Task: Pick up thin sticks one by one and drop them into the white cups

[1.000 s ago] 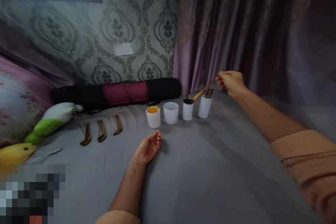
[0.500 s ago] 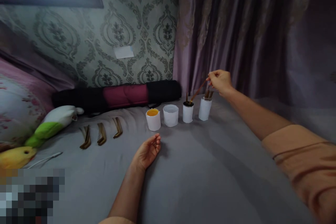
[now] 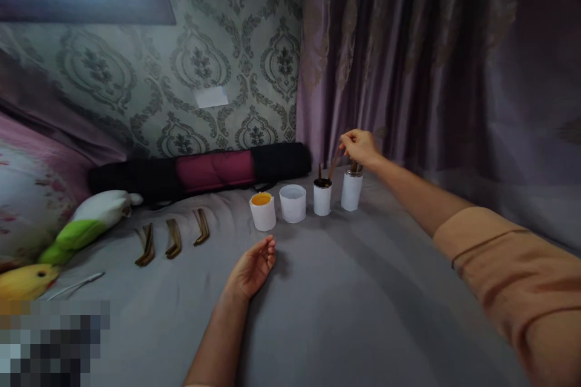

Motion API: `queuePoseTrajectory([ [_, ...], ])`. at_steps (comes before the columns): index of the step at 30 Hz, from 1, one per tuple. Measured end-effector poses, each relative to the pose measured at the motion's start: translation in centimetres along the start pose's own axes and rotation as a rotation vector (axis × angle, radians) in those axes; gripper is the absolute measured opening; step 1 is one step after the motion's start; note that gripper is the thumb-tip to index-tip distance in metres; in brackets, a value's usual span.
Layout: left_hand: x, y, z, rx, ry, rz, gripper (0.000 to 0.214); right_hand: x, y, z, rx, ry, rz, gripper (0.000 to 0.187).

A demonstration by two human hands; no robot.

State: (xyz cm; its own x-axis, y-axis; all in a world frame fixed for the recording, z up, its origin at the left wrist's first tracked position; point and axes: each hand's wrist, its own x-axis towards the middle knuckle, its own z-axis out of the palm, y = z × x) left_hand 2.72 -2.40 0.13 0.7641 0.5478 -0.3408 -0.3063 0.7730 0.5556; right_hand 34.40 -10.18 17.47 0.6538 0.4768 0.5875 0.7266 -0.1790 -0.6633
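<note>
Four white cups stand in a row on the grey bed sheet (image 3: 345, 290). The leftmost cup (image 3: 262, 211) holds orange liquid, the second cup (image 3: 293, 203) looks pale inside, the third cup (image 3: 322, 196) holds dark liquid and a short stick, and the fourth cup (image 3: 351, 190) holds several brown sticks. My right hand (image 3: 361, 146) hovers above the third and fourth cups, pinching a thin brown stick (image 3: 333, 164) whose lower end dips into the third cup. My left hand (image 3: 255, 267) rests on the sheet in front of the cups, fingers loosely curled and holding nothing.
Three bent brown strips (image 3: 173, 239) lie on the sheet to the left. A black and pink rolled mat (image 3: 204, 170) lies along the wall. A green, white and yellow plush toy (image 3: 77, 227) and a floral pillow (image 3: 27, 193) are at far left. Purple curtains (image 3: 408, 60) hang behind.
My right hand has moved left and tilted the stick more upright, its tip staying in the third cup. The view has shifted slightly; my left hand has stayed put.
</note>
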Motion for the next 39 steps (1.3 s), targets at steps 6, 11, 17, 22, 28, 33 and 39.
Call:
queuePoseTrajectory([
  [6,-0.1,0.1,0.2,0.009,-0.001,-0.002,0.012,0.2,0.8,0.9,-0.009,-0.089,-0.045,0.016],
  [11,-0.2,0.1,0.3,0.008,0.005,-0.006,0.012,0.2,1.3,1.4,0.003,-0.151,-0.037,0.016],
  [17,-0.2,0.1,0.2,0.011,0.003,-0.007,0.012,0.0,1.5,2.1,0.007,-0.22,-0.022,0.015],
  [22,-0.1,0.1,0.1,0.007,-0.019,-0.006,0.012,-0.3,1.5,2.5,0.013,-0.235,0.012,0.016],
  [28,-0.1,0.0,0.1,0.007,0.003,-0.005,0.012,-0.4,1.7,3.1,0.032,-0.293,0.014,0.014],
  [33,-0.2,0.1,0.3,0.008,0.003,0.003,0.012,-0.2,2.4,3.7,0.014,-0.319,0.009,0.013],
  [39,-0.1,0.1,0.2,0.002,0.007,-0.008,0.012,-0.4,2.5,4.0,0.026,-0.35,0.031,0.012],
])
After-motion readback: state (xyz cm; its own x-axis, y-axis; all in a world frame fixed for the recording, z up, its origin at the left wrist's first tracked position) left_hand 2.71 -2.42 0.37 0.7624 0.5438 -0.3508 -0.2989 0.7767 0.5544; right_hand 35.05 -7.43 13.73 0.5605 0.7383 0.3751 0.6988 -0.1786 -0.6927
